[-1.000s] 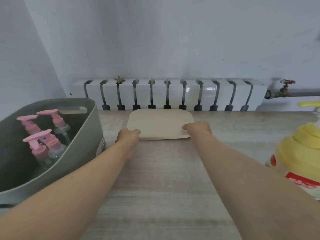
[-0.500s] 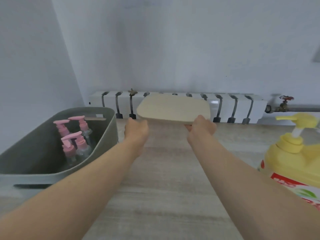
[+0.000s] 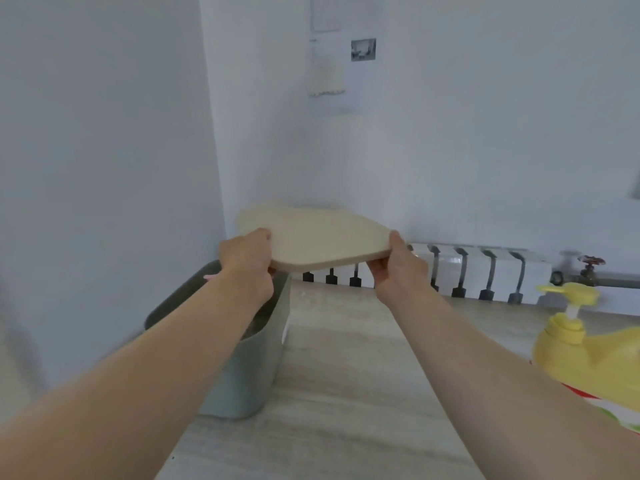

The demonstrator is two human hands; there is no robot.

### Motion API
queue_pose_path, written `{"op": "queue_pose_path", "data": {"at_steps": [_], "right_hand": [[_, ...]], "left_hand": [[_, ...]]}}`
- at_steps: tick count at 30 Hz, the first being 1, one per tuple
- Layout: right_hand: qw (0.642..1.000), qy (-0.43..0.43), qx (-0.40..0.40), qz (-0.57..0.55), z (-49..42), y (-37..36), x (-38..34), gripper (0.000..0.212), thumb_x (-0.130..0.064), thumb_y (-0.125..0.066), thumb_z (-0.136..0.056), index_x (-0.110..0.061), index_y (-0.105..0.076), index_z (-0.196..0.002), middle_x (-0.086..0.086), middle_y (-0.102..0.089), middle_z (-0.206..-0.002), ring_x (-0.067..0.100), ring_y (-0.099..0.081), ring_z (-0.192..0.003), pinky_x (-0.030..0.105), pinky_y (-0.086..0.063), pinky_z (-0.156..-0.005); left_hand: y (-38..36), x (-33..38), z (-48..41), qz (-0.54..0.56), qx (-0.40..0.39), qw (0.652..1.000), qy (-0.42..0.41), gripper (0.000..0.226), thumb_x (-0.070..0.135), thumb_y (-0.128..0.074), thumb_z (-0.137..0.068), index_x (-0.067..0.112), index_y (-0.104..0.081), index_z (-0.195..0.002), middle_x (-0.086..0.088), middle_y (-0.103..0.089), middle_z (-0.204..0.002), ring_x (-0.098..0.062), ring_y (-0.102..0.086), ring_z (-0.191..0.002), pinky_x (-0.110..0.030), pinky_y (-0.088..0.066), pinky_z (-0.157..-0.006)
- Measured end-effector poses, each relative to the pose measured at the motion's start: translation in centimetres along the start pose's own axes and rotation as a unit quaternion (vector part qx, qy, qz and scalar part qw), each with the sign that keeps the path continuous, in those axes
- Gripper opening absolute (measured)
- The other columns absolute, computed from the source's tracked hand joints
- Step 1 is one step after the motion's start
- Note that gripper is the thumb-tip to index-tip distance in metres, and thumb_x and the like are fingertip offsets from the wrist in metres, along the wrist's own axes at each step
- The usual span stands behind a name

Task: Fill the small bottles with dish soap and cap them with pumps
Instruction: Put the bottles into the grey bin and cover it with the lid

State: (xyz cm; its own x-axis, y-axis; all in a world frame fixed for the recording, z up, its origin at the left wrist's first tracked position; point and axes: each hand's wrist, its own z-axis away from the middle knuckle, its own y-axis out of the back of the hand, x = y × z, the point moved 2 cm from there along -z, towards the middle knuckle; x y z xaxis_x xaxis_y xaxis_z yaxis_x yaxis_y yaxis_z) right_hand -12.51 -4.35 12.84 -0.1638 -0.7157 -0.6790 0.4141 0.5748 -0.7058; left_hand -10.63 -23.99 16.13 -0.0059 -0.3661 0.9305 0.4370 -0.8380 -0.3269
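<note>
The lid (image 3: 318, 237) is cream. The bin (image 3: 249, 368) is grey-green. The soap bottle (image 3: 588, 355) is yellow with a red, white and green label (image 3: 613, 407). The tabletop (image 3: 346, 393) has pale grey-brown wood stripes. The radiator (image 3: 478, 266) is white with dark grey bars

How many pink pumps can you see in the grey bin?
1: a pink pump tip at the grey bin's rim, left of the left hand holding the beige lid; others may be hidden behind that arm.
</note>
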Motion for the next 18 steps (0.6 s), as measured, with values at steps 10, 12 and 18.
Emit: {"op": "queue_pose_path", "data": {"at_steps": [10, 12, 18], "right_hand": [[0.966, -0.036, -0.144, 0.211, 4.9, -7.5, 6.0, 0.019, 0.010, -0.054, -0.086, -0.008, -0.056, -0.092, 0.014, -0.063, -0.108, 0.030, -0.063, -0.100, 0.035, -0.059, -0.067], [0.967, -0.031, -0.141, 0.210, 5.0, -8.0, 6.6, 0.023, 0.012, -0.052, -0.086, -0.004, -0.057, -0.101, 0.016, -0.063, -0.111, 0.032, -0.063, -0.103, 0.034, -0.058, -0.061], [0.953, -0.075, -0.144, 0.257, 5.6, -7.6, 9.4, 0.035, 0.014, -0.049, -0.088, 0.003, -0.050, -0.121, 0.021, -0.060, -0.114, 0.035, -0.061, -0.106, 0.035, -0.055, -0.055]], "left_hand": [[7.8, 2.2, -0.2, -0.026, 0.006, 1.000, 0.004, 0.026, 0.002, -0.071, -0.081, 0.006, -0.058, -0.103, -0.012, -0.064, -0.099, -0.024, -0.066, -0.082, -0.035, -0.058, -0.073], [9.7, 2.7, -1.1, -0.023, 0.051, 0.998, -0.028, 0.035, 0.005, -0.074, -0.080, 0.006, -0.059, -0.112, -0.011, -0.063, -0.105, -0.022, -0.065, -0.086, -0.031, -0.058, -0.073], [14.0, 1.3, -3.2, -0.092, 0.121, 0.986, -0.072, 0.048, 0.012, -0.073, -0.083, -0.001, -0.057, -0.127, -0.014, -0.060, -0.124, -0.030, -0.055, -0.114, -0.035, -0.043, -0.101]]}}
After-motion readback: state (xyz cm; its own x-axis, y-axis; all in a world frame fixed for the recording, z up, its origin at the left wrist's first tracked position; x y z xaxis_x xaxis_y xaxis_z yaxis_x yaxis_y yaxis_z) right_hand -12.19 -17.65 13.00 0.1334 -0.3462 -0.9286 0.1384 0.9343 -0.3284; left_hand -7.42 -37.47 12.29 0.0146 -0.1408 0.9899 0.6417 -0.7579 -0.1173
